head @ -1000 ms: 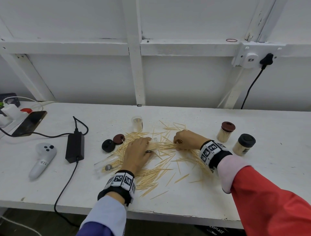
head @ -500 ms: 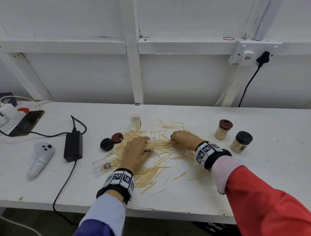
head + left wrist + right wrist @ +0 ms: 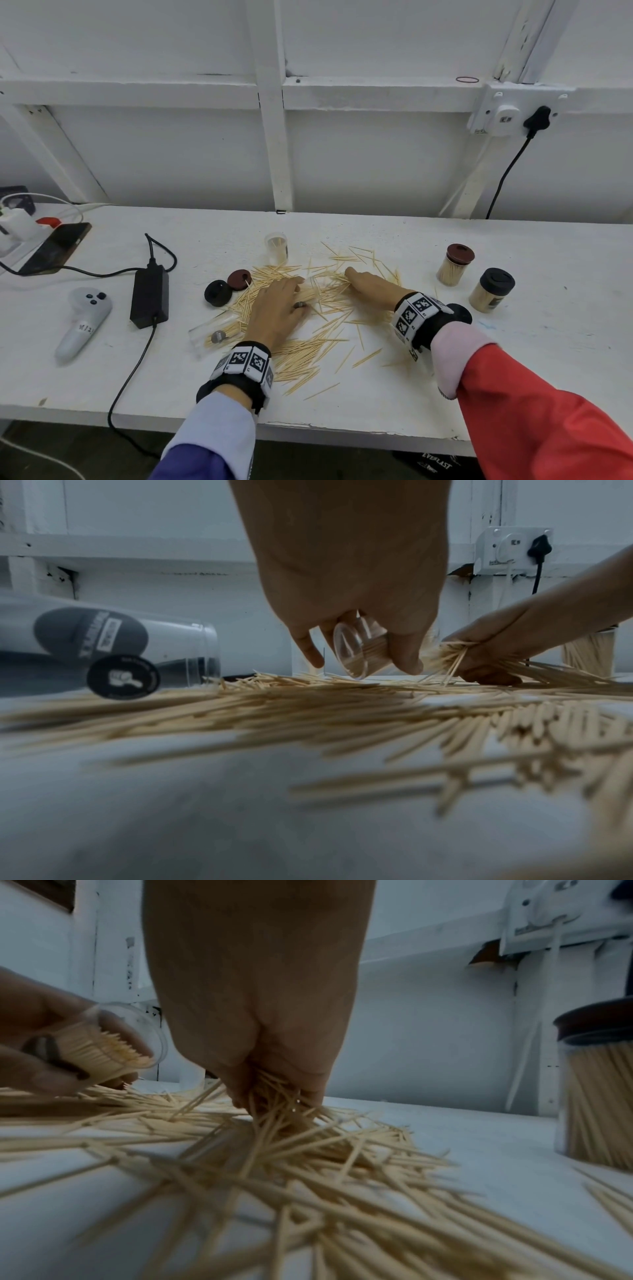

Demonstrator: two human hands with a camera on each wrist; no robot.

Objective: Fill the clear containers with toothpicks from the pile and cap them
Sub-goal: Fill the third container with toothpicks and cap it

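On the left of the white worktop lie a white controller with small writing too blurred to read and a black power brick. A clear container lies on its side with dark labels too blurred to read. The left hand has its grip curled round a small clear container part full of toothpicks. The right hand pinches a bunch from the toothpick pile. Two capped containers stand at the right.
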